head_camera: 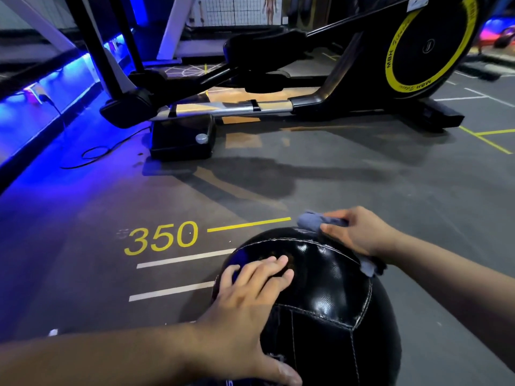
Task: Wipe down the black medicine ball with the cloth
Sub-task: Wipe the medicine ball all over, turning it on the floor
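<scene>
Ball (328,277) steadied by flat, open left hand (250,296) at nine o'clock (preventing roll) while right hand (359,232) grips cloth (309,220) at one o'clock, wiping.

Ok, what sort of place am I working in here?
Most likely a gym floor. A cross-trainer with a yellow-ringed flywheel stands ahead, the grey floor carries painted lines and a yellow 350 marking, and the right hand holds a cloth on a black medicine ball.
</scene>
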A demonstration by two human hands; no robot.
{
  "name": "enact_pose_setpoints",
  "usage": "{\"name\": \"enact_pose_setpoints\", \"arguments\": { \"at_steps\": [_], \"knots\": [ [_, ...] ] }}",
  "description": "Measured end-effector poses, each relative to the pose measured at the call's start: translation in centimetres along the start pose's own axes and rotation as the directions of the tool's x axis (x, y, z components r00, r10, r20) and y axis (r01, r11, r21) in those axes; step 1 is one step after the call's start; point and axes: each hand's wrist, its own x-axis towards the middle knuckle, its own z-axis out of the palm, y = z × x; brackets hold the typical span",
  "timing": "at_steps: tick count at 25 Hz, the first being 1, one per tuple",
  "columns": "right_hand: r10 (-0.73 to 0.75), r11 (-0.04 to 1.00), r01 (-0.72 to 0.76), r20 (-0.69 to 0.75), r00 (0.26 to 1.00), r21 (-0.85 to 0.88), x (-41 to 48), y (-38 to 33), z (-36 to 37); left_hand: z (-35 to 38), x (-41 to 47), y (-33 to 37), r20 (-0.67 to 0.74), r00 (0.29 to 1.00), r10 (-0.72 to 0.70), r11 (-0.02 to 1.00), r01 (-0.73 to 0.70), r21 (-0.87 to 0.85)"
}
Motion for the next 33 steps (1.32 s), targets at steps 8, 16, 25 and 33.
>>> {"name": "enact_pose_setpoints", "arguments": {
  "at_steps": [8, 16, 25, 33],
  "knots": [
    [-0.376, 0.918, 0.369, -0.023, 0.926, -0.147, 0.0, -3.3, 2.5, 0.6, 1.1, 1.5, -0.045, 0.999, 0.028, 0.997, -0.025, 0.069],
    [-0.014, 0.992, 0.009, -0.040, 0.999, -0.126, -1.5, 2.3, 0.1, 0.7, -0.1, 0.4, -0.074, 0.995, 0.068, 0.993, -0.060, 0.106],
    [-0.358, 0.896, 0.413, 0.287, 0.889, -0.164, -0.6, -6.8, 3.7, 1.5, 1.2, 2.8, -0.106, 0.992, 0.067, 0.991, -0.054, 0.125],
    [-0.020, 0.965, -0.050, 0.264, 0.964, 0.258, -0.1, -0.7, -0.8, 0.7, 0.9, 2.1, -0.056, 0.995, 0.078, 0.994, -0.074, 0.076]
  ]
}}
